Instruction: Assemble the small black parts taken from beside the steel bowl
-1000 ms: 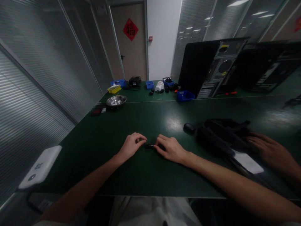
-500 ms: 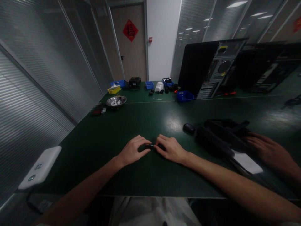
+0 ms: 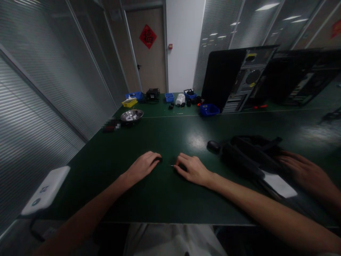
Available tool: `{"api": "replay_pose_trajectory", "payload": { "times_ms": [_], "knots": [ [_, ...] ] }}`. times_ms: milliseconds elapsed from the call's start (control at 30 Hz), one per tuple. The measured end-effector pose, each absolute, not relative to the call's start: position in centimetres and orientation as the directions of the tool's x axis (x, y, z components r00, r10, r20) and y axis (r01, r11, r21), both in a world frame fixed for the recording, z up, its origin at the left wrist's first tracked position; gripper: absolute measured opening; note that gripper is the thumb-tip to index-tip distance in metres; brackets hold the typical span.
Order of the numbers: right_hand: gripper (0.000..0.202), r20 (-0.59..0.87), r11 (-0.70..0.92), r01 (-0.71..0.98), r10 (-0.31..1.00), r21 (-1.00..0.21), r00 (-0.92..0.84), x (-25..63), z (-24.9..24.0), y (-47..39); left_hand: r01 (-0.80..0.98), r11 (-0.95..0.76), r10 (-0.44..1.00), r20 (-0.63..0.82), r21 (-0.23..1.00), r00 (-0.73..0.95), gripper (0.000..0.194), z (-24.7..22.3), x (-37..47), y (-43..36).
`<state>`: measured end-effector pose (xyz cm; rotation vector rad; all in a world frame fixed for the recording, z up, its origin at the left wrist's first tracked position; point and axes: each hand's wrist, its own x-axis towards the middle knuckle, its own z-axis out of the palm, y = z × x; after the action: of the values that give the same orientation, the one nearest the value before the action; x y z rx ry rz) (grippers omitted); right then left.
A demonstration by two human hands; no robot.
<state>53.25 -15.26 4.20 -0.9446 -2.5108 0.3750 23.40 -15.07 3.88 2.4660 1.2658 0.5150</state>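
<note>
My left hand [image 3: 145, 165] pinches a small dark piece [image 3: 160, 159] between thumb and fingers, just above the green table [image 3: 149, 202]. To its right, my right hand [image 3: 193, 168] is closed on a thin, pale-tipped object [image 3: 172, 165] whose tip points left. A gap of bare table separates the two hands. Most of the thin object is hidden by my right fingers, and both pieces are too small to identify.
Another person's hand [image 3: 306, 174] rests by a black bag [image 3: 250, 156] at right, near a black mouse [image 3: 213, 145]. A white box [image 3: 46, 192] lies left. Farther back are a metal bowl [image 3: 131, 115], a blue tray [image 3: 209, 110] and a computer tower [image 3: 223, 76].
My left hand has moved left, away from my right hand, taking the dark piece with it. The thin object in my right hand now shows its tip. My right hand has stayed put.
</note>
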Motion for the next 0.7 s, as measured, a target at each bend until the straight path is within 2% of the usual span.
{"api": "replay_pose_trajectory", "payload": {
  "times_ms": [67,133,267,333,467,700],
  "knots": [
    [0.013,0.293,0.732,0.548,0.672,-0.405,-0.68,53.3,4.3,-15.3,0.797,-0.419,0.903,0.111,0.436,0.415,0.031,3.9,19.7,-13.5],
    [0.014,0.287,0.729,0.543,0.673,-0.417,-0.682,53.4,4.3,-15.3,0.894,-0.169,0.985,0.103,0.415,0.138,0.033,4.2,14.9,-12.0],
    [0.013,0.286,0.725,0.547,0.677,-0.419,-0.678,53.3,4.3,-15.3,0.921,0.159,0.952,0.193,0.356,-0.239,0.042,5.1,5.4,-11.1],
    [0.013,0.284,0.723,0.55,0.679,-0.419,-0.677,53.2,4.3,-15.2,0.901,0.286,0.903,0.224,0.325,-0.368,0.042,5.4,2.2,-11.5],
    [0.014,0.274,0.713,0.558,0.688,-0.424,-0.672,53.2,4.3,-15.2,0.877,0.399,0.844,0.265,0.27,-0.466,0.033,5.2,-0.4,-12.3],
    [0.015,0.283,0.722,0.557,0.682,-0.411,-0.674,53.2,4.1,-15.1,0.893,0.423,0.829,0.332,0.151,-0.45,0.032,5.2,0.5,-12.5]
  ]
}}
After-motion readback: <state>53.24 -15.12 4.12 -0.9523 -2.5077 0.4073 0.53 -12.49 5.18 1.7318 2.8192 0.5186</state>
